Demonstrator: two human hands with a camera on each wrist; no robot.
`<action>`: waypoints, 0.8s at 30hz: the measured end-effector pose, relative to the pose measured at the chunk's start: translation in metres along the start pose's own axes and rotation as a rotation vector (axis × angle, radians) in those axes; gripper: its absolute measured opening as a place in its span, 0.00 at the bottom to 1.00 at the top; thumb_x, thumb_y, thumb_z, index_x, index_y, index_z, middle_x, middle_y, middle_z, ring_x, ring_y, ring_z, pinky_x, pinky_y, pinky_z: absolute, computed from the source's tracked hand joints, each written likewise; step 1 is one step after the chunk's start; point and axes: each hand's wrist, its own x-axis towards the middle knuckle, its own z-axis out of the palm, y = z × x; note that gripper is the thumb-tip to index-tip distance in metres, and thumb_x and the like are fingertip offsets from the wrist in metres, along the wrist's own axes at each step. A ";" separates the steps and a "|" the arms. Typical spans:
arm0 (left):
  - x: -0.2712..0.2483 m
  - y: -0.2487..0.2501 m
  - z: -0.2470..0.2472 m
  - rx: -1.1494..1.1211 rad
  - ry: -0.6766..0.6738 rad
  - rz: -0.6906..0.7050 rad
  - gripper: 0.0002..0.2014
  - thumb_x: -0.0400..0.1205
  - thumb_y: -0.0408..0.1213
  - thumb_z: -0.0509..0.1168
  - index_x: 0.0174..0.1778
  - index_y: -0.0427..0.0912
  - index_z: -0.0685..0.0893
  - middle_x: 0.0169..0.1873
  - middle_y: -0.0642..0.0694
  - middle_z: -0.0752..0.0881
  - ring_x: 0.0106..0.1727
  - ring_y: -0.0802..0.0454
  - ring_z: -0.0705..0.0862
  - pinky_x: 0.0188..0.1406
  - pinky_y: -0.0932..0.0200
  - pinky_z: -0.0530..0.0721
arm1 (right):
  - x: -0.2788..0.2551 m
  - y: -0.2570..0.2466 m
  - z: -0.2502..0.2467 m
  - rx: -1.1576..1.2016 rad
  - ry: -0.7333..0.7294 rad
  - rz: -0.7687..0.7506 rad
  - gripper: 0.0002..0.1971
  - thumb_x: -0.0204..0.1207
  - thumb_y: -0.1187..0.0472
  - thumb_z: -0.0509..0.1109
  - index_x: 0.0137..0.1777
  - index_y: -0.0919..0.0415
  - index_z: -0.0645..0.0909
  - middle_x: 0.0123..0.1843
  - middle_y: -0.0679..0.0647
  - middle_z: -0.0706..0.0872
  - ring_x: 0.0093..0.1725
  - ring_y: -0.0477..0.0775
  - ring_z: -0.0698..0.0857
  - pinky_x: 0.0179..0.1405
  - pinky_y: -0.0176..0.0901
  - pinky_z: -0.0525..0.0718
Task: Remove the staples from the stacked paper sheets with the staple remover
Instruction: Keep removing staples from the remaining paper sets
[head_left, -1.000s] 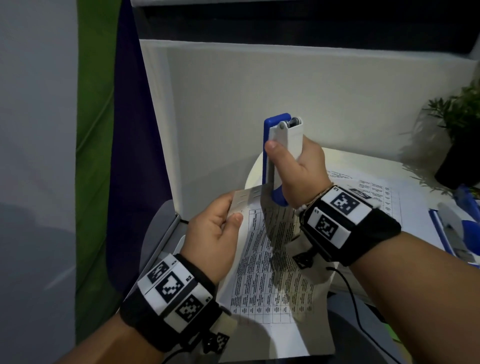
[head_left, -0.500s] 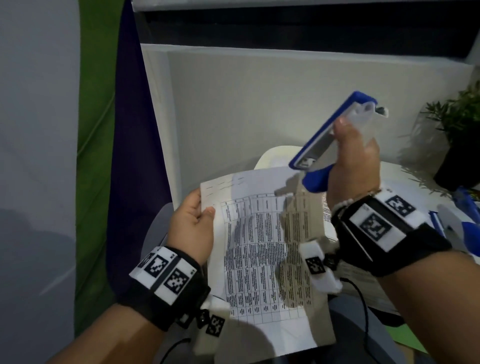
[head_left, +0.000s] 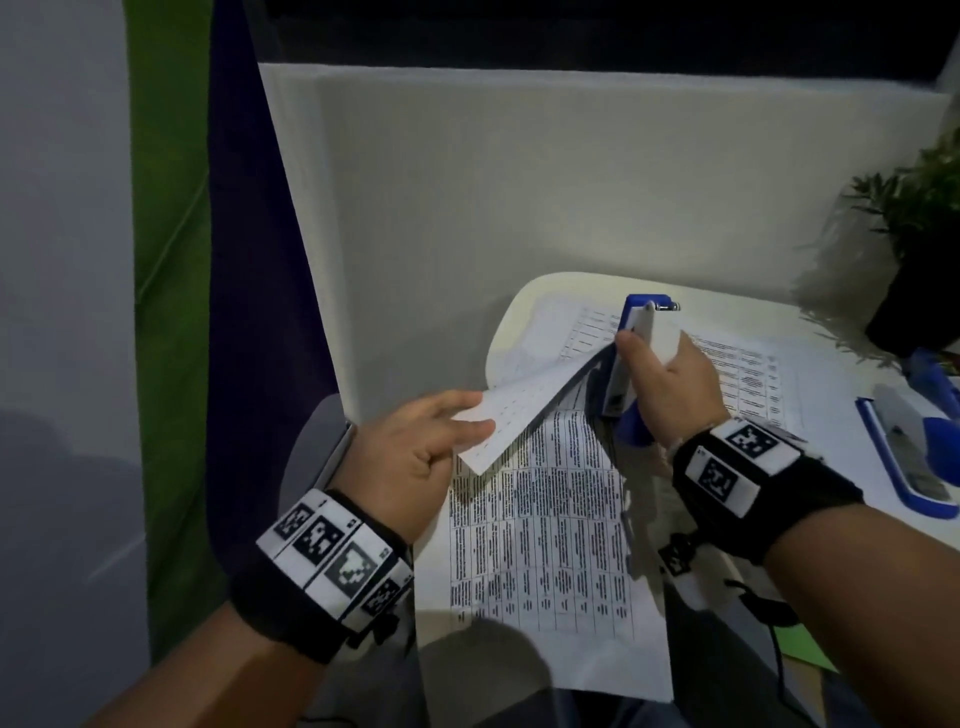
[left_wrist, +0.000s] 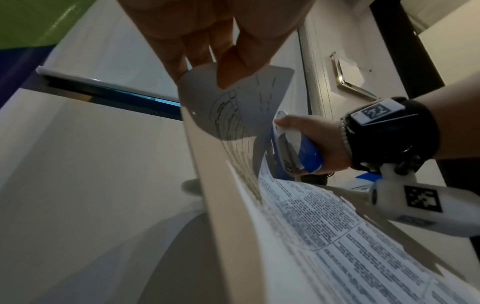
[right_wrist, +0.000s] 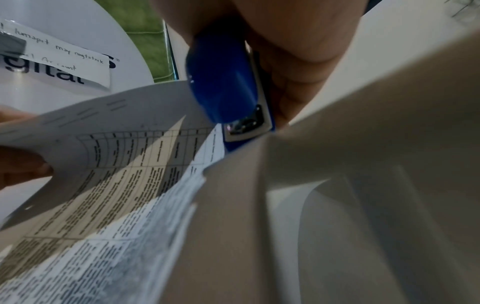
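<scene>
Centrally, a lifted corner of the stacked paper sheets (head_left: 540, 525) is pinched by the left hand (head_left: 410, 457); the staple remover (head_left: 618, 379), gripped upright in the right hand (head_left: 675, 384), is aimed nose-down just beside it

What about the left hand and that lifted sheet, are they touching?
Touching. The left wrist view shows the left hand pinching the lifted sheet between thumb and fingers.

The head view is dim and murky, darkest along its top edge, with soft shadows lying on the paper sheets (head_left: 540, 519) just below the right hand (head_left: 670, 384) and its grip. Both wrist views bow straight edges; the right one is smeared, the paper nearest the lens unfocused.
</scene>
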 end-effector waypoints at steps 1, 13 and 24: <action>0.000 -0.001 0.000 0.010 -0.008 0.019 0.20 0.69 0.18 0.65 0.47 0.46 0.91 0.55 0.59 0.82 0.58 0.81 0.75 0.57 0.81 0.73 | -0.001 0.000 0.000 0.004 0.008 0.009 0.14 0.81 0.49 0.63 0.36 0.53 0.70 0.33 0.47 0.75 0.32 0.44 0.73 0.29 0.40 0.65; 0.008 0.017 -0.007 0.150 -0.264 -0.358 0.09 0.79 0.48 0.66 0.50 0.52 0.87 0.33 0.62 0.84 0.34 0.64 0.82 0.36 0.59 0.85 | -0.001 -0.004 0.002 0.062 -0.008 0.046 0.14 0.80 0.48 0.65 0.40 0.57 0.74 0.34 0.50 0.77 0.34 0.50 0.75 0.34 0.44 0.71; 0.036 -0.045 -0.111 0.423 0.345 -0.718 0.21 0.82 0.48 0.62 0.38 0.31 0.82 0.32 0.33 0.79 0.37 0.42 0.76 0.36 0.57 0.68 | 0.014 -0.008 0.037 0.878 0.026 0.544 0.32 0.54 0.30 0.71 0.50 0.54 0.81 0.49 0.58 0.86 0.45 0.67 0.88 0.26 0.56 0.82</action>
